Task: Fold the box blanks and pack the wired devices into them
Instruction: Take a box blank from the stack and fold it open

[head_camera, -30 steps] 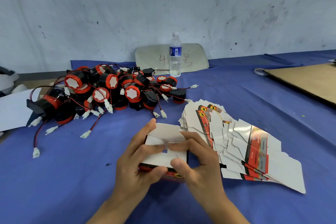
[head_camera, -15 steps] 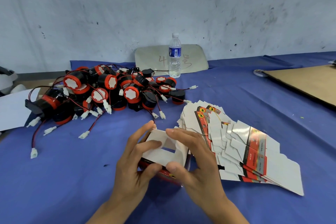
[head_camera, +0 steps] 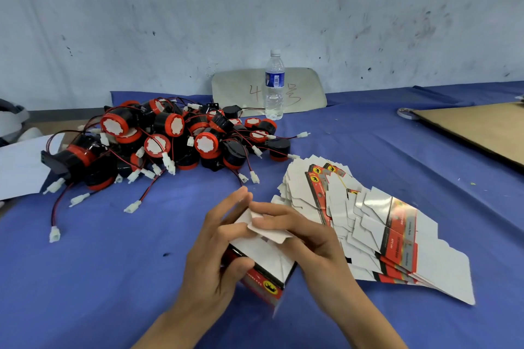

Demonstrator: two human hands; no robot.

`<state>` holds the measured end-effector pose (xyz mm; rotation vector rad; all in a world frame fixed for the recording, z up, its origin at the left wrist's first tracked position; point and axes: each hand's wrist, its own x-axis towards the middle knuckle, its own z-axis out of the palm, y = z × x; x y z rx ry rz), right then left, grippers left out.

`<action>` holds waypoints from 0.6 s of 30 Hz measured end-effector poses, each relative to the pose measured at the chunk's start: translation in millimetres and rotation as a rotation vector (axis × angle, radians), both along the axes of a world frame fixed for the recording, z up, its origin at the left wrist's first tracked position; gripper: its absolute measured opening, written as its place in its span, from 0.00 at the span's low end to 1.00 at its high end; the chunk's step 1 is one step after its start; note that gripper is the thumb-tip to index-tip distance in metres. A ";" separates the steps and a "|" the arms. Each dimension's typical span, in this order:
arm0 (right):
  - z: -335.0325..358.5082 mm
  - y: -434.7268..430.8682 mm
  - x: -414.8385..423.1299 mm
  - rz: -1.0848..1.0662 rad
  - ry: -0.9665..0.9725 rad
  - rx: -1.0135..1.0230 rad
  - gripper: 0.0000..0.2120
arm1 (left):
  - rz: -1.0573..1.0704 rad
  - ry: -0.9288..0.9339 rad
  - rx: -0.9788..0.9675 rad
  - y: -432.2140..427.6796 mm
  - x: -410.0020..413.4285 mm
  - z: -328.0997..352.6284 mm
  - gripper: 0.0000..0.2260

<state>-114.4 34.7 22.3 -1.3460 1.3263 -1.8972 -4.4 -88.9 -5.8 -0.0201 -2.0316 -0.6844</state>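
- My left hand (head_camera: 215, 252) grips the half-folded box (head_camera: 263, 266) near the bench (head_camera: 85, 278) front.
- My right hand (head_camera: 309, 238) pinches its flap.
- Its inside is hidden.
- Blanks (head_camera: 368, 224) lie right; devices (head_camera: 170, 142) behind.

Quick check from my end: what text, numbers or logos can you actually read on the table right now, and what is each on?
"4": handwritten on the beige board behind the bottle, with a scrawled mark to the right that I cannot make out.
Bottle label: barcode visible, print too small to read.
Box in the hands: yellow round animal logo, wording blurred.
Blanks: same yellow logo, strip print too small to read.
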 end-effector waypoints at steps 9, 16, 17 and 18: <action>-2.5 -3.8 7.9 -0.203 -0.080 0.045 0.06 | -0.036 0.006 0.329 10.4 0.8 -2.1 0.28; -0.7 -2.7 11.5 -0.170 -0.145 0.035 0.23 | 0.123 -0.177 0.316 17.6 -5.2 -7.3 0.52; -0.7 -3.2 10.3 -0.145 -0.162 0.077 0.25 | 0.116 -0.167 0.259 14.0 -4.5 -5.9 0.49; -0.8 -3.4 8.6 -0.117 -0.173 0.105 0.26 | 0.108 -0.160 0.214 10.7 -3.4 -4.4 0.48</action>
